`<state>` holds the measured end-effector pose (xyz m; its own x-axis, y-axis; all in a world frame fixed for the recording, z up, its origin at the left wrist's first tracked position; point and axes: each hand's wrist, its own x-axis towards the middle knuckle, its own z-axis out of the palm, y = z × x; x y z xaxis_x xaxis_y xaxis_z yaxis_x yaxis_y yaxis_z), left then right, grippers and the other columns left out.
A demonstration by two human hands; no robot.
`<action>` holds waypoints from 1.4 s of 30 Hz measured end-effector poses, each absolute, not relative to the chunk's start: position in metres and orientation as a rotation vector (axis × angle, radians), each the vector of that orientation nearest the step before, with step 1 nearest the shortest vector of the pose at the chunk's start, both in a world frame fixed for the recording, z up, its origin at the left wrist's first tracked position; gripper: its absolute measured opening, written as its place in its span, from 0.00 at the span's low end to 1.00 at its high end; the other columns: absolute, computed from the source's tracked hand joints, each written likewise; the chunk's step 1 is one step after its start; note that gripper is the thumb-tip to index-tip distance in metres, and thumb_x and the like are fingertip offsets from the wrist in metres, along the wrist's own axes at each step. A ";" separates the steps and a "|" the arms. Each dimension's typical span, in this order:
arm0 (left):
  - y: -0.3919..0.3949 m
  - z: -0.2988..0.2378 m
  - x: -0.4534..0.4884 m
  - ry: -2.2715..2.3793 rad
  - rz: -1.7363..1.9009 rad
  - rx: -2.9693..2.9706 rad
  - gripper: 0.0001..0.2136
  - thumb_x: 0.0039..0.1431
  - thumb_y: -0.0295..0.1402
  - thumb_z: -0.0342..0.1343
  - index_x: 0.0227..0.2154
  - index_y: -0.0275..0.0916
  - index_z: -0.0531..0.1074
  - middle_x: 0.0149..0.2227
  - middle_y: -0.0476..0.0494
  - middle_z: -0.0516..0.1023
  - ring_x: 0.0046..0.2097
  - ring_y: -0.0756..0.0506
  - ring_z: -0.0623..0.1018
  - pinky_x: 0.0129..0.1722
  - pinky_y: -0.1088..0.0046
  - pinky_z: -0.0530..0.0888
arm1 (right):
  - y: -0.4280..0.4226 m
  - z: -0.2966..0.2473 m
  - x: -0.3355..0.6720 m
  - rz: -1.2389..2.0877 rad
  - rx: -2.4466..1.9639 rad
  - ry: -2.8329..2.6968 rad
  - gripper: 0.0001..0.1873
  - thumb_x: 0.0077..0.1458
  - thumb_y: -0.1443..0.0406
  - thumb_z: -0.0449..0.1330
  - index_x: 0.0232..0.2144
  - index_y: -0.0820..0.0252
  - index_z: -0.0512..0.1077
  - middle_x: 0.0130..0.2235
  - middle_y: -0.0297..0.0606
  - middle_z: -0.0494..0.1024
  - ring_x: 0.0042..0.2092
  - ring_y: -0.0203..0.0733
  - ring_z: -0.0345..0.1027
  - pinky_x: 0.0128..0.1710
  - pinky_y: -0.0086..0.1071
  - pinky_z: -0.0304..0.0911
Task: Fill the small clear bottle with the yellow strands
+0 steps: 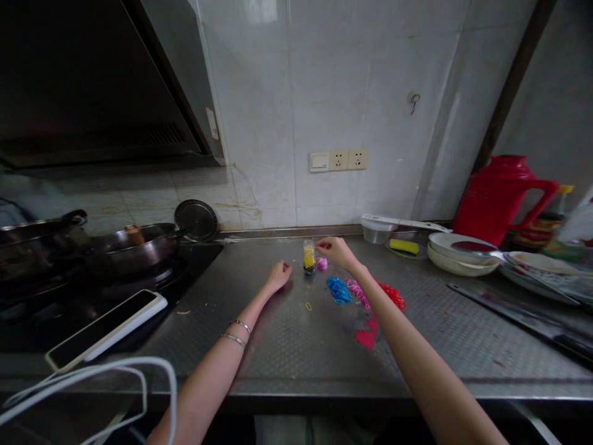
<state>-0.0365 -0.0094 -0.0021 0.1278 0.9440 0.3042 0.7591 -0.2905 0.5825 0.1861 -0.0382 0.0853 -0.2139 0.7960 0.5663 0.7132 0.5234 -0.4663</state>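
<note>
A small clear bottle (309, 256) stands upright on the metal counter, with yellow bits above black ones inside. My right hand (336, 252) is closed in a pinch at the bottle's upper right; whatever is between the fingertips is too small to make out. Left of the bottle, my left hand (279, 276) rests with fingers curled together, their inner side hidden. Beside the bottle's base sits a small pink-purple item (322, 264). Nearer me lie small rubber bands in blue (338, 290), pink (356, 292) and red (393, 295) piles, the red partly behind my forearm. One yellow band (308, 306) lies alone.
At left are a phone (104, 327) on a white block, a white cable (157, 361) and pans (134, 250) on the stove. At right stand plates (463, 253), a knife (519, 318) and a red thermos (500, 198). A red heart-shaped piece (365, 335) lies near my right forearm.
</note>
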 end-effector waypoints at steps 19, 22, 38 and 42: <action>-0.056 0.050 -0.022 0.894 -0.007 1.993 0.20 0.35 0.41 0.63 0.32 0.34 0.70 0.19 0.50 0.72 0.17 0.56 0.63 0.18 0.80 0.57 | -0.074 0.030 0.209 0.215 -1.304 -2.142 0.15 0.48 0.62 0.52 0.29 0.65 0.75 0.23 0.35 0.73 0.25 0.32 0.59 0.26 0.23 0.52; -0.061 0.050 -0.017 0.905 -0.064 1.982 0.22 0.33 0.41 0.64 0.32 0.34 0.70 0.18 0.51 0.71 0.15 0.56 0.62 0.16 0.80 0.55 | -0.076 0.030 0.211 0.236 -1.331 -2.143 0.14 0.48 0.63 0.52 0.30 0.64 0.75 0.24 0.35 0.74 0.26 0.33 0.61 0.27 0.24 0.53; -0.065 0.051 -0.015 0.825 0.004 1.973 0.13 0.41 0.40 0.60 0.25 0.33 0.73 0.17 0.51 0.70 0.14 0.56 0.62 0.14 0.80 0.57 | -0.084 0.030 0.217 0.213 -1.471 -2.130 0.13 0.49 0.64 0.51 0.31 0.59 0.75 0.29 0.37 0.77 0.30 0.35 0.67 0.29 0.24 0.56; -0.062 0.066 -0.020 0.850 0.294 1.958 0.14 0.43 0.40 0.59 0.26 0.32 0.71 0.22 0.47 0.73 0.16 0.56 0.66 0.18 0.80 0.64 | -0.085 0.032 0.217 0.196 -1.481 -2.114 0.13 0.49 0.64 0.51 0.32 0.59 0.75 0.30 0.37 0.77 0.30 0.36 0.67 0.30 0.24 0.56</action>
